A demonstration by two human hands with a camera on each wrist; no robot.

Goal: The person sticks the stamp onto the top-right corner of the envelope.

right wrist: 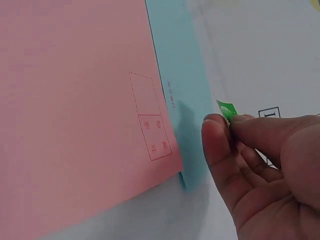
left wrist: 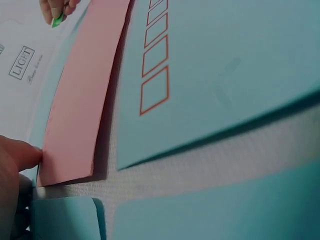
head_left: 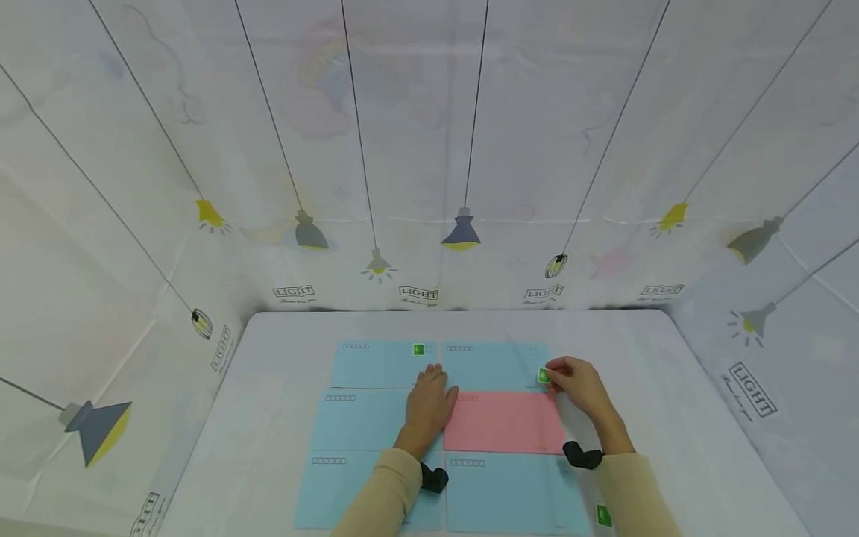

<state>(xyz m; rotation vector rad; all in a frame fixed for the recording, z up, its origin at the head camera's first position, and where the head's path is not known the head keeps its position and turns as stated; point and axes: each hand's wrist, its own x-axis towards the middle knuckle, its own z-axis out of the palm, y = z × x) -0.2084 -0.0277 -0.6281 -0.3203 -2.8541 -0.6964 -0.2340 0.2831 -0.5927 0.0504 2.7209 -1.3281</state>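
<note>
My right hand [head_left: 582, 384] pinches a small green postage stamp [right wrist: 228, 109] between thumb and fingertips, by the right end of the upper right blue envelope [head_left: 493, 365]. Just below lies a pink envelope [head_left: 506, 424]; the right wrist view shows a red printed stamp box [right wrist: 155, 135] at its corner. My left hand [head_left: 427, 403] rests with fingers extended where the left and right envelopes meet. In the left wrist view its thumb [left wrist: 20, 155] is at the pink envelope's edge. A green stamp [head_left: 419, 349] sits on the upper left blue envelope [head_left: 376, 367].
More blue envelopes lie in two columns: middle left [head_left: 362, 421], lower left [head_left: 349, 488] and lower right [head_left: 513, 496]. Another green stamp [head_left: 603, 514] lies on the white table [head_left: 671, 418] near the right sleeve. A lamp-printed cloth [head_left: 416, 149] hangs behind.
</note>
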